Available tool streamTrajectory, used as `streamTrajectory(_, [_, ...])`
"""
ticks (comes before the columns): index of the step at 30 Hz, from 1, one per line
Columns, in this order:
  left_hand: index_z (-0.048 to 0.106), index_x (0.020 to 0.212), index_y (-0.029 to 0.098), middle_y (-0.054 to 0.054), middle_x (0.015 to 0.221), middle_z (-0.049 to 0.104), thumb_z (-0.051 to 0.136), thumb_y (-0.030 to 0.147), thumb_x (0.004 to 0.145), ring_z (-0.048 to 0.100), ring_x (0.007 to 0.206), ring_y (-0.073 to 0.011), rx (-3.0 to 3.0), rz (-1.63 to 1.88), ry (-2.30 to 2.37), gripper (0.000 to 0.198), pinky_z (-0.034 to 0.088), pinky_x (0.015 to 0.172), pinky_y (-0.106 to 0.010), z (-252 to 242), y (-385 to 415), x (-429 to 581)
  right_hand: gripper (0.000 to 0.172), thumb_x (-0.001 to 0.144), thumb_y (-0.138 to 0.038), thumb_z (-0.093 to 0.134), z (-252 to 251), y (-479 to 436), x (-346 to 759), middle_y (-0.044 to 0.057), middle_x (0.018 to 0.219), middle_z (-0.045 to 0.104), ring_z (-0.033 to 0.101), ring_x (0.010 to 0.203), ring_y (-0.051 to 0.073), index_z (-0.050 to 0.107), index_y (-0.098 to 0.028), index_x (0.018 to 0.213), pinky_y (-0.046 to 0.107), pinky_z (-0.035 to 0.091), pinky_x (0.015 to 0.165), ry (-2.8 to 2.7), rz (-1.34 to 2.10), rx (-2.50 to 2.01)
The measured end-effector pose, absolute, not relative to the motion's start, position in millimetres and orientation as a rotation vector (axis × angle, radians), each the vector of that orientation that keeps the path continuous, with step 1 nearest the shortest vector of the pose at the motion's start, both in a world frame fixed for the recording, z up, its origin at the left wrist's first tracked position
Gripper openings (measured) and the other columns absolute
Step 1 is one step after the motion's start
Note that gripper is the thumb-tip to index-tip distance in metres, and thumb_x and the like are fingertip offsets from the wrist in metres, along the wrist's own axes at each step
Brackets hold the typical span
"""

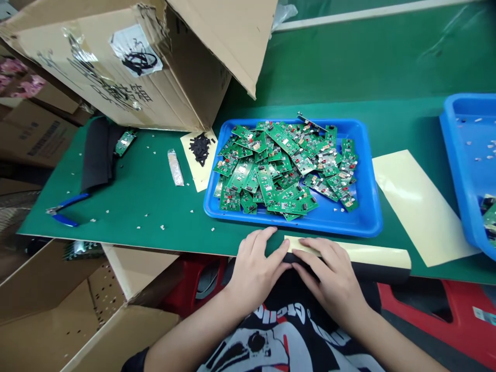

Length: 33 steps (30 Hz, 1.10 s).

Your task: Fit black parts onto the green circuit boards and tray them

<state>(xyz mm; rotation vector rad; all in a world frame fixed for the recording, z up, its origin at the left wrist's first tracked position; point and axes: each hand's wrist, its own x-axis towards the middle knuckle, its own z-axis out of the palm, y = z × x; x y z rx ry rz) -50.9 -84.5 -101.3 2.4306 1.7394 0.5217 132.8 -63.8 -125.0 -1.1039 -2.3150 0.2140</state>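
My right hand (pixel 333 276) grips a black foam sheet with pale yellow backing paper (pixel 372 253) at the table's front edge. Its fingers lie over the yellow side and its thumb is below, against the black side. My left hand (pixel 256 263) pinches the left end of the same sheet between thumb and fingers, close to my right fingertips. What lies between the fingertips is partly hidden. Just beyond the hands, a blue tray (pixel 290 227) holds a heap of green circuit boards (pixel 267 181).
A large cardboard box (pixel 186 77) stands at the back left. Blue-handled cutters (pixel 67 209), a black foam roll (pixel 96 155) and small black strips (pixel 200 149) on paper lie left. To the right are a yellow sheet (pixel 418 201) and another blue tray (pixel 449 139).
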Motion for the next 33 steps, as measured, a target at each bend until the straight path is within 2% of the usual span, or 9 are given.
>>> streamTrajectory(5, [0.070,0.109,0.024,-0.013,0.119,0.065,0.068,0.025,0.085,0.060,0.109,-0.0282,2.297,0.607,1.803,0.024,0.052,0.085,-0.040,-107,-90,-49,0.023,0.090,-0.016,0.057,-126,-61,129,0.014,0.104,0.066,0.062,0.092,0.023,0.066,-0.014,0.111,0.037,0.052,0.078,-2.335,0.196,-1.111])
streamTrajectory(10, [0.063,0.121,0.017,-0.016,0.125,0.064,0.056,0.032,0.093,0.056,0.122,-0.0293,2.422,0.609,1.717,0.033,0.048,0.094,-0.041,-113,-91,-54,0.023,0.089,-0.014,0.060,-133,-69,131,0.014,0.105,0.067,0.062,0.089,0.022,0.066,-0.016,0.111,0.037,0.050,0.078,-2.312,0.115,-1.093])
streamTrajectory(14, [0.060,0.124,0.015,-0.015,0.128,0.064,0.051,0.036,0.096,0.056,0.125,-0.0290,2.514,0.515,1.660,0.036,0.047,0.099,-0.042,-114,-89,-56,0.023,0.089,-0.013,0.060,-137,-72,131,0.012,0.100,0.069,0.063,0.086,0.021,0.065,-0.017,0.110,0.036,0.050,0.076,-2.291,0.083,-1.072])
streamTrajectory(17, [0.058,0.126,0.013,-0.013,0.130,0.065,0.048,0.034,0.097,0.056,0.126,-0.0274,2.561,0.474,1.613,0.037,0.042,0.106,-0.045,-117,-87,-54,0.024,0.088,-0.013,0.061,-138,-71,131,0.013,0.106,0.069,0.064,0.100,0.025,0.064,-0.017,0.111,0.041,0.051,0.086,-2.275,0.069,-1.059])
streamTrajectory(21, [0.057,0.127,0.011,-0.014,0.131,0.064,0.049,0.028,0.097,0.054,0.129,-0.0266,2.576,0.504,1.553,0.035,0.039,0.110,-0.048,-121,-85,-52,0.037,0.088,-0.012,0.060,-137,-71,131,0.017,0.118,0.067,0.060,0.117,0.029,0.056,-0.012,0.126,0.045,0.051,0.093,-2.294,0.080,-1.042])
streamTrajectory(24, [0.060,0.122,0.012,-0.014,0.127,0.066,0.052,0.024,0.095,0.055,0.128,-0.0271,2.538,0.594,1.502,0.031,0.042,0.108,-0.049,-121,-86,-53,0.037,0.087,-0.009,0.061,-135,-70,133,0.018,0.114,0.069,0.061,0.114,0.030,0.057,-0.009,0.124,0.045,0.053,0.090,-2.296,0.088,-1.001])
streamTrajectory(29, [0.069,0.104,0.020,-0.008,0.119,0.072,0.056,0.023,0.093,0.060,0.123,-0.0249,2.358,0.754,1.520,0.017,0.043,0.107,-0.048,-119,-86,-55,0.024,0.085,-0.010,0.064,-128,-62,135,0.014,0.104,0.071,0.065,0.099,0.025,0.064,-0.012,0.109,0.039,0.056,0.082,-2.289,0.141,-0.935])
streamTrajectory(33, [0.071,0.089,0.020,-0.007,0.117,0.072,0.057,0.026,0.093,0.062,0.119,-0.0242,2.260,0.757,1.531,0.016,0.044,0.105,-0.047,-116,-83,-57,0.020,0.085,-0.008,0.063,-122,-53,135,0.013,0.097,0.070,0.063,0.094,0.024,0.067,-0.013,0.104,0.042,0.055,0.084,-2.299,0.167,-0.835])
